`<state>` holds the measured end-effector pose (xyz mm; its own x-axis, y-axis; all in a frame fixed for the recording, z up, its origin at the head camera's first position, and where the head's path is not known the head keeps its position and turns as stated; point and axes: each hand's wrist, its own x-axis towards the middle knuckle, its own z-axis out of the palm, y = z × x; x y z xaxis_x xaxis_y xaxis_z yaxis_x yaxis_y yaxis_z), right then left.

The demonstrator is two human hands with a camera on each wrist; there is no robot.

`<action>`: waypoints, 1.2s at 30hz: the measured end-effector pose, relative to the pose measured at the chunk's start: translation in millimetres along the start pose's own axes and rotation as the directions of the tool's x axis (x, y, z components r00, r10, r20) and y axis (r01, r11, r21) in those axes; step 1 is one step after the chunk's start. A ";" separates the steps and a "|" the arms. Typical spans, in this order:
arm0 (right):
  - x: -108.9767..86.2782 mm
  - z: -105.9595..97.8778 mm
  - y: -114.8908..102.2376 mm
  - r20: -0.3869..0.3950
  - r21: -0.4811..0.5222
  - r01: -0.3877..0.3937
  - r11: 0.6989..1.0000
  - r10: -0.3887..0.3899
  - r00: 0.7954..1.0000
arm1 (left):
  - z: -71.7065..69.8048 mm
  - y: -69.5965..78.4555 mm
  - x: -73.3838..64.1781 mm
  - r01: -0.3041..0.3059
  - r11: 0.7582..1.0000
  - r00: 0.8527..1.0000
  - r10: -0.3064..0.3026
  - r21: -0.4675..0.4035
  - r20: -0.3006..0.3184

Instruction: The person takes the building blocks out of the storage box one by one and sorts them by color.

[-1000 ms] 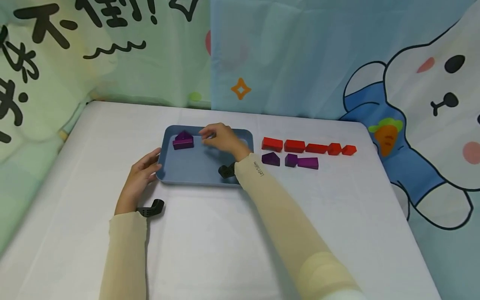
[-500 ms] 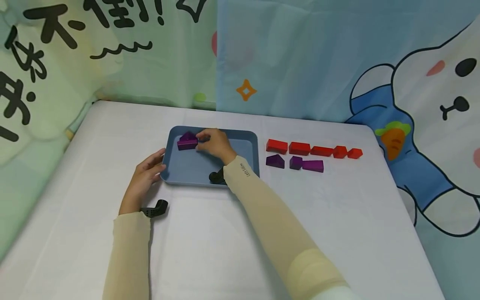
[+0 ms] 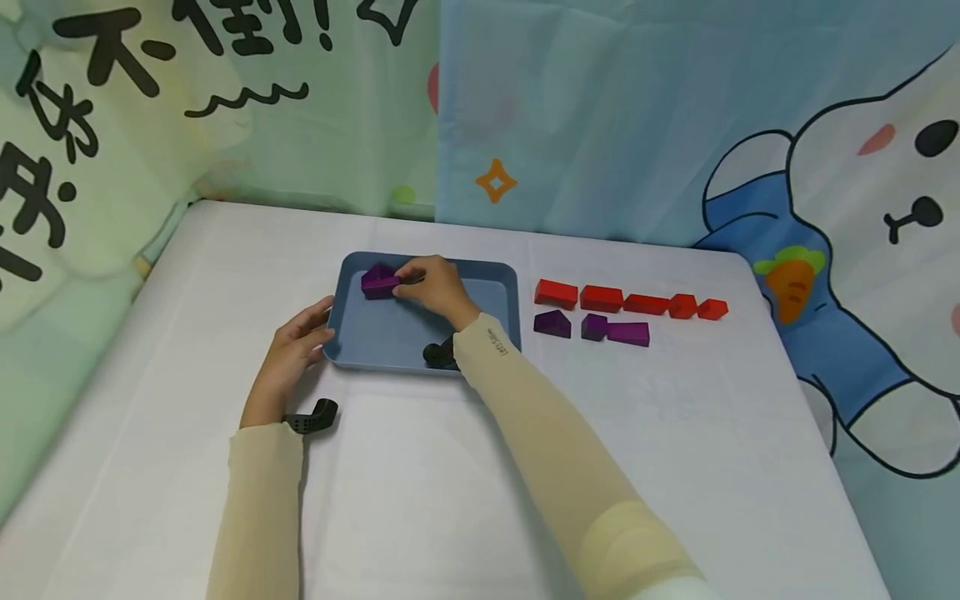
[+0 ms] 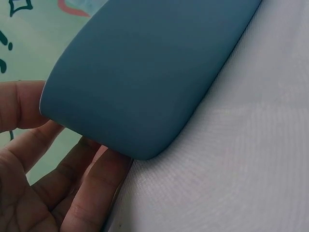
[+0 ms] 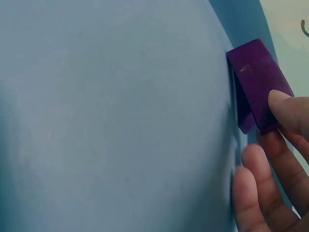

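In the head view a blue-grey tray (image 3: 360, 350) lies on the white table, with purple blocks in its upper left. My right hand (image 3: 438, 290) reaches into the tray. Its thumb and fingers pinch a purple block (image 5: 258, 79) at one end, seen in the right wrist view. Behind that block is a second purple block (image 3: 377, 272), partly covered. At the tray's left side rests my left hand (image 3: 288, 350); its extended fingers (image 4: 99, 193) touch the outer edge, as the left wrist view shows.
Right of the tray runs a row of several red blocks (image 3: 602, 298). In front of it lie a purple block (image 3: 552, 324), a smaller purple block (image 3: 593, 327) and a longer purple block (image 3: 628, 333). A printed curtain (image 3: 600, 125) hangs behind the table.
My right hand has moved left inside the tray and taken hold of the front purple block, which has tilted slightly. My left hand has stayed at the tray's edge. The head view has shifted a little.
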<state>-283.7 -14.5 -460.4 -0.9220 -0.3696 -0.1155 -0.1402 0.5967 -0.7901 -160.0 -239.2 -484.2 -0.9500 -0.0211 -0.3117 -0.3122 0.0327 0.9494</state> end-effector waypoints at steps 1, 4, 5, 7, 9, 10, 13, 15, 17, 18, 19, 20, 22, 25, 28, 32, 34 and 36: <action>-1.2 -2.3 0.5 0.002 0.005 0.006 1.000 -0.006 1.000 | 0.5 0.2 0.0 0.000 1.000 1.000 0.000 0.001 0.001; -4.8 -9.0 1.8 0.007 0.016 0.027 1.000 -0.027 1.000 | 1.5 0.6 -0.8 0.004 1.000 1.000 -0.004 -0.006 0.004; -5.9 -11.4 2.0 0.005 0.019 0.035 0.999 -0.035 0.999 | 1.8 0.8 -1.3 0.005 1.000 1.000 -0.005 -0.007 0.004; -9.1 -17.2 2.1 0.001 0.027 0.054 0.998 -0.054 0.999 | 2.4 1.3 -2.4 0.005 1.000 1.000 -0.005 -0.007 0.007; -13.2 -23.9 2.7 -0.008 0.031 0.068 0.997 -0.068 0.998 | 3.0 1.4 -3.3 0.005 1.000 1.000 -0.005 -0.006 0.009; -15.5 -27.6 3.0 -0.013 0.033 0.075 0.997 -0.074 0.997 | 3.2 1.4 -3.7 0.006 1.000 1.000 -0.006 -0.004 0.009; -23.7 -39.6 5.1 -0.028 0.044 0.090 0.995 -0.089 0.996 | 3.6 0.8 -4.6 0.011 1.000 1.000 -0.011 0.002 0.009; -29.6 -48.2 7.8 -0.039 0.045 0.102 0.994 -0.101 0.994 | 4.0 0.7 -5.0 0.018 1.000 1.000 -0.018 0.005 0.008; -35.8 -57.1 10.8 -0.051 0.042 0.110 0.993 -0.108 0.993 | 5.1 1.2 -5.5 0.025 1.000 1.000 -0.025 -0.001 0.007; -39.0 -61.6 12.2 -0.056 0.041 0.115 0.993 -0.113 0.992 | 5.6 1.5 -5.5 0.026 1.000 1.000 -0.026 -0.003 0.006; -42.5 -66.3 13.4 -0.061 0.041 0.117 0.992 -0.114 0.992 | 6.1 1.8 -5.6 0.028 1.000 1.000 -0.028 -0.005 0.006; -45.9 -70.8 14.5 -0.066 0.037 0.118 0.992 -0.115 0.991 | 6.7 2.1 -5.4 0.029 1.000 1.000 -0.029 -0.006 0.006; -52.8 -79.5 16.8 -0.076 0.039 0.117 0.992 -0.113 0.991 | 7.6 2.4 -5.3 0.033 0.999 0.999 -0.033 -0.005 0.005; -63.5 -91.5 21.0 -0.089 0.049 0.121 0.991 -0.116 0.989 | 8.3 1.8 -5.1 0.039 0.999 0.999 -0.039 0.000 0.005; -74.9 -103.6 26.8 -0.105 0.052 0.122 0.991 -0.116 0.988 | 8.9 1.3 -5.3 0.047 0.999 0.999 -0.047 0.007 0.002; -91.3 -120.6 38.5 -0.122 0.063 0.102 0.993 -0.094 0.988 | 9.1 1.0 -5.5 0.053 0.998 0.999 -0.053 0.014 0.001; -99.3 -128.8 46.4 -0.128 0.064 0.090 0.994 -0.081 0.989 | 9.5 1.6 -5.9 0.052 0.999 0.999 -0.052 0.014 0.000; -107.4 -137.0 54.7 -0.138 0.064 0.077 0.995 -0.068 0.988 | 9.9 2.4 -6.4 0.054 0.998 0.999 -0.054 0.015 -0.001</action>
<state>-241.8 155.5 -408.8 -0.9514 -0.3071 0.0226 -0.1876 0.5199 -0.8334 -154.7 -229.1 -480.4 -0.9317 -0.0237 -0.3625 -0.3632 0.0461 0.9306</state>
